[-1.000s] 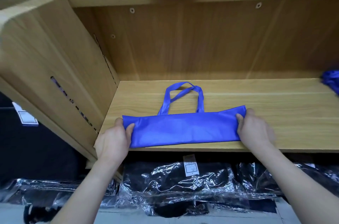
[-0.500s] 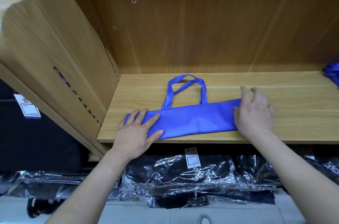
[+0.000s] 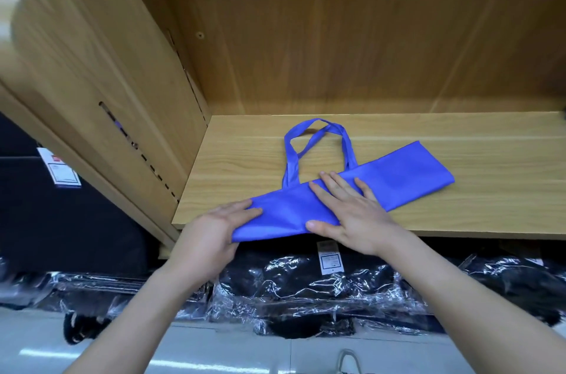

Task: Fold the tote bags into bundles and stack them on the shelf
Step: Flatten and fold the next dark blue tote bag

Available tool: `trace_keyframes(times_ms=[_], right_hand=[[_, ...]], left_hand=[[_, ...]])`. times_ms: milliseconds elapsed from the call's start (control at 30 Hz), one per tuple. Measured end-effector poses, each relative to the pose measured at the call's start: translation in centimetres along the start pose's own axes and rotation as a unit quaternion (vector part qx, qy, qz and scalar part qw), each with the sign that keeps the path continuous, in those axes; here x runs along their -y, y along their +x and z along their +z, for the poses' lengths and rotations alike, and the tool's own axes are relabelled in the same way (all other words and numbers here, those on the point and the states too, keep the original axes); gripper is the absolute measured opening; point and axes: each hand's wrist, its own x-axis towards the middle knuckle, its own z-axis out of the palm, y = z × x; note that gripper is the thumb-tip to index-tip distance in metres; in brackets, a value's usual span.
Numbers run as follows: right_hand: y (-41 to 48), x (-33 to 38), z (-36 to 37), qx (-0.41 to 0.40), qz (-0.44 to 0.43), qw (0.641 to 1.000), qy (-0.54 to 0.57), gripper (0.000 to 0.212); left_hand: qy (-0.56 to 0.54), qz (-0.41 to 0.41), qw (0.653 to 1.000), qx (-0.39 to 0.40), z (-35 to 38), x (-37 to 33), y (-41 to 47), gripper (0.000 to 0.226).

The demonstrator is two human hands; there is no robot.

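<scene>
A blue tote bag (image 3: 407,171), folded into a long strip, lies slanted across the wooden shelf (image 3: 496,208). Its two handles (image 3: 290,159) loop toward the back. The strip's left end hangs past the shelf's front edge, where my left hand (image 3: 214,232) grips it, fingers on top and thumb hidden beneath. My right hand (image 3: 349,214) presses flat on the middle of the strip with straight, spread fingers, its thumb along the near edge of the strip.
A wooden side panel (image 3: 92,82) closes the shelf on the left and a back wall (image 3: 352,51) stands behind. Below the shelf lie black goods in shiny plastic wrap (image 3: 306,288) with a white tag (image 3: 329,258). Another tag (image 3: 59,171) hangs at far left.
The strip has swung from parallel with the front edge to a slant, right end farther back. My right hand moved from the right end to the middle; my left hand now grips the left end.
</scene>
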Motion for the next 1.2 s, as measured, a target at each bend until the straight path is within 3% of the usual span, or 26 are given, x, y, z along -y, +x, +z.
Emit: trace_keyframes(times_ms=[100, 167, 200, 267, 333, 400, 467, 500, 533, 600, 667, 767, 867, 967, 1000, 1067, 1133, 1200], right_hand=[[-0.3, -0.2, -0.4, 0.027, -0.043, 0.999, -0.005, 0.111], [-0.4, -0.1, 0.0, 0.006, -0.068, 0.997, 0.040, 0.097], [-0.4, 0.2, 0.1, -0.028, -0.073, 0.990, 0.114, 0.078], [-0.4, 1.1, -0.2, -0.137, -0.049, 0.943, 0.299, 0.026], [-0.3, 1.9, -0.6, -0.189, 0.010, 0.873, 0.449, 0.032], [-0.5, 2.0, -1.1, -0.202, 0.061, 0.830, 0.516, 0.041], [-0.8, 2.0, -2.3, -0.204, 0.065, 0.800, 0.560, 0.025], [-1.0, 2.0, -3.3, -0.202, 0.057, 0.784, 0.585, 0.012], [-1.3, 2.0, -4.3, -0.199, 0.045, 0.769, 0.606, 0.002], [-1.8, 2.5, -7.1, -0.195, 0.007, 0.738, 0.646, 0.015], [-2.3, 2.8, -10.2, -0.194, -0.039, 0.694, 0.692, 0.028], [-3.0, 2.9, -14.3, -0.162, -0.109, 0.642, 0.741, 0.047], [-2.7, 2.4, -15.5, -0.192, -0.093, 0.686, 0.695, 0.051], [-0.9, 1.1, -12.2, -0.238, 0.016, 0.738, 0.632, 0.049], [-0.2, 0.4, -10.1, -0.231, 0.057, 0.743, 0.625, 0.049], [1.0, -1.1, -5.4, -0.209, 0.130, 0.758, 0.604, 0.052], [1.8, -2.3, -2.0, -0.216, 0.180, 0.781, 0.558, 0.052], [2.1, -2.7, -1.0, -0.247, 0.199, 0.825, 0.468, 0.053]], left_hand=[[-0.031, 0.057, 0.993, -0.095, -1.8, -0.4, -0.1, 0.057], [-0.055, 0.085, 0.983, -0.153, -3.7, -1.7, 0.4, 0.040], [-0.070, 0.093, 0.976, -0.186, -4.8, -2.7, 0.8, 0.030], [-0.110, 0.096, 0.955, -0.258, -6.6, -4.9, 1.7, 0.020], [-0.220, 0.064, 0.931, -0.285, -7.7, -6.6, 2.8, 0.034], [-0.357, -0.001, 0.903, -0.238, -8.0, -7.4, 3.9, 0.076], [-0.377, -0.053, 0.912, -0.151, -7.3, -7.7, 4.6, 0.106], [-0.359, -0.068, 0.925, -0.105, -6.9, -8.1, 4.9, 0.106], [-0.344, -0.072, 0.934, -0.073, -6.6, -8.6, 5.1, 0.098], [-0.317, -0.063, 0.944, -0.063, -6.6, -9.5, 5.8, 0.064], [-0.304, -0.069, 0.945, -0.101, -7.7, -10.2, 6.8, 0.029], [-0.422, -0.065, 0.894, -0.133, -10.6, -11.7, 7.9, 0.015], [-0.439, -0.038, 0.887, -0.137, -12.1, -12.7, 8.3, 0.011], [-0.409, -0.107, 0.901, -0.095, -8.9, -11.3, 8.7, 0.008], [-0.387, -0.151, 0.907, -0.069, -7.0, -10.3, 8.7, 0.011], [-0.248, -0.196, 0.948, -0.036, -3.1, -8.0, 7.9, 0.048], [-0.067, -0.129, 0.988, -0.042, 0.0, -5.9, 6.2, 0.084], [0.020, 0.004, 1.000, -0.014, 2.1, -5.1, 4.4, 0.088]])
